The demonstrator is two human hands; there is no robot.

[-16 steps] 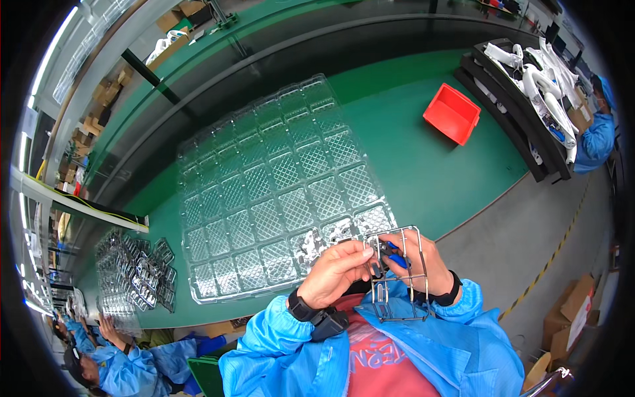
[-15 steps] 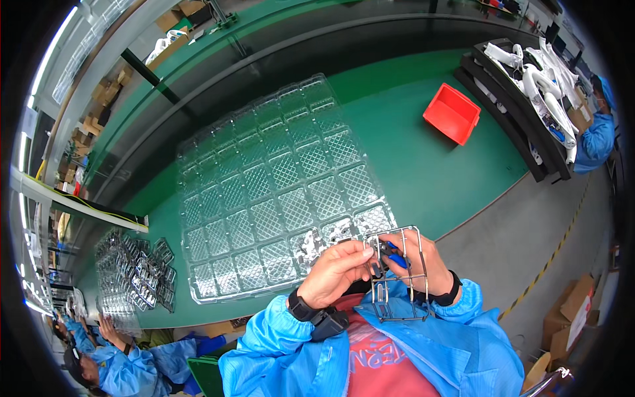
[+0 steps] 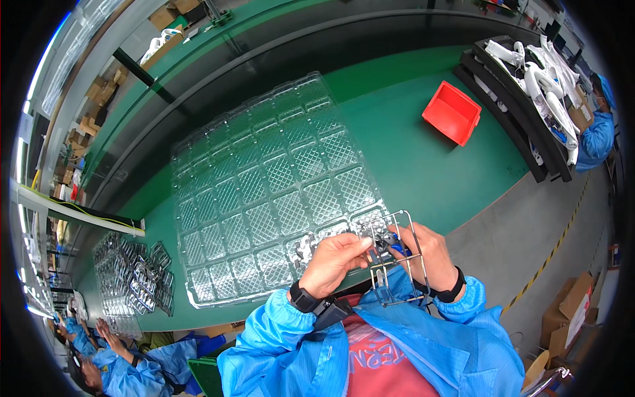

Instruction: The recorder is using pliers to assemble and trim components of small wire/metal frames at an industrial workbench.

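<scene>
A chrome-coloured rectangular sprue frame (image 3: 403,301) with thin cross bars hangs between my hands, over the table's near edge. My left hand (image 3: 333,264) is closed, thumb and fingers pinching at the frame's left side; the exact part gripped is hidden. Inside my right hand (image 3: 431,257) are blue-handled nippers (image 3: 398,249), their dark head among the bars near my left fingertips. The frame rests against the right hand too. Beyond lies a clear compartment tray (image 3: 274,173); its near-right pockets hold small shiny parts (image 3: 301,249), partly behind my left hand.
At the left, many similar sprue frames (image 3: 142,278) lie heaped on the green table (image 3: 423,178). A red bin (image 3: 452,111) sits at the far right, near a dark rack of white parts (image 3: 549,99). Co-workers in blue sit at the left (image 3: 129,370) and right (image 3: 596,142).
The frame has risen slightly and tilted, and its top bar now slants. My right hand and the nippers have moved slightly up with it. Both hands keep their hold.
</scene>
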